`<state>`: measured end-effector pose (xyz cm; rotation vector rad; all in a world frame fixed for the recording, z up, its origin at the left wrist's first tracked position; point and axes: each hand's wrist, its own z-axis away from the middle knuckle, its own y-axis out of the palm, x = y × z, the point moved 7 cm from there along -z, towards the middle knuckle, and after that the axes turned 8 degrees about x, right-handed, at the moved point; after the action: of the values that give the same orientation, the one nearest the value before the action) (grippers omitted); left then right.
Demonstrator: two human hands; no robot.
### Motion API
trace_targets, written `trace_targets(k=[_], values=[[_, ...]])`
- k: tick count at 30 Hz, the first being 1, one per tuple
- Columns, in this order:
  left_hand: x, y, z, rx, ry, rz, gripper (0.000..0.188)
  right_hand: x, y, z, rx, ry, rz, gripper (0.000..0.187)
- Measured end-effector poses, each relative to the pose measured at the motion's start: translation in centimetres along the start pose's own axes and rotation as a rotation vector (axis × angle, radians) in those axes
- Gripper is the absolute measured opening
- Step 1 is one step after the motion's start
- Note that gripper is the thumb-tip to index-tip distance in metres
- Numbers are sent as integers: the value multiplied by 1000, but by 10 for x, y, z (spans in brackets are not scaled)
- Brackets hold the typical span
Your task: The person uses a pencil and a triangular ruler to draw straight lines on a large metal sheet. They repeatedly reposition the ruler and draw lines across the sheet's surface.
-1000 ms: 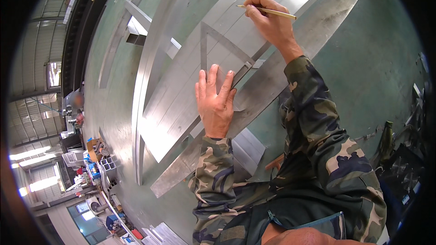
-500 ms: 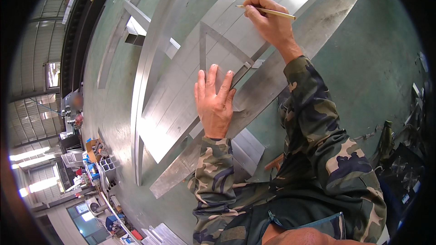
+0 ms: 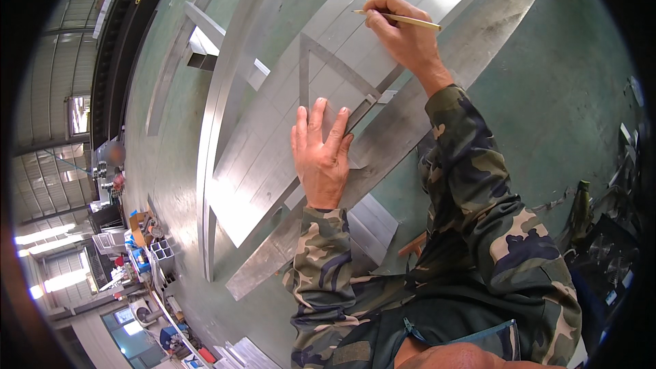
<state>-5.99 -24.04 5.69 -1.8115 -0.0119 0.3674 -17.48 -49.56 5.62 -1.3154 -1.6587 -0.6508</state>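
Observation:
Several flat metal bars lie side by side as one panel [image 3: 266, 140], running from lower left to upper right. On it rests a grey triangular set square [image 3: 342, 67], its thicker edge along the panel's near side. My left hand [image 3: 322, 157] presses down on the near corner of the set square, fingers spread and stretched out, covering that corner. In my right hand [image 3: 404, 35] a yellow pencil [image 3: 417, 22] is pinched, its tip pointing left over the panel beyond the set square. Whether the tip touches the metal, I cannot tell.
A long metal beam [image 3: 389, 138] runs under my forearms, and another [image 3: 229, 89] lies past the panel's far side. Metal offcuts [image 3: 372, 229] sit near my body. Tools and boxes [image 3: 147, 249] crowd the left; dark scrap [image 3: 601, 253] lies on the right of the green floor [image 3: 547, 116].
My right hand and the pencil have shifted very slightly left. My left hand and the set square stay almost in place.

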Motion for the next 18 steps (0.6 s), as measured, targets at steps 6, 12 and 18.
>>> trace_targets(k=[6, 12, 18], values=[[0, -2, 1, 9, -11, -12, 52, 2, 0, 1, -1, -10, 11, 17], [1, -3, 0, 4, -3, -29, 52, 3, 0, 0, -7, -30, 20, 17], [1, -2, 1, 2, 0, -29, 51, 5, 0, 1, -16, -43, 65, 17]])
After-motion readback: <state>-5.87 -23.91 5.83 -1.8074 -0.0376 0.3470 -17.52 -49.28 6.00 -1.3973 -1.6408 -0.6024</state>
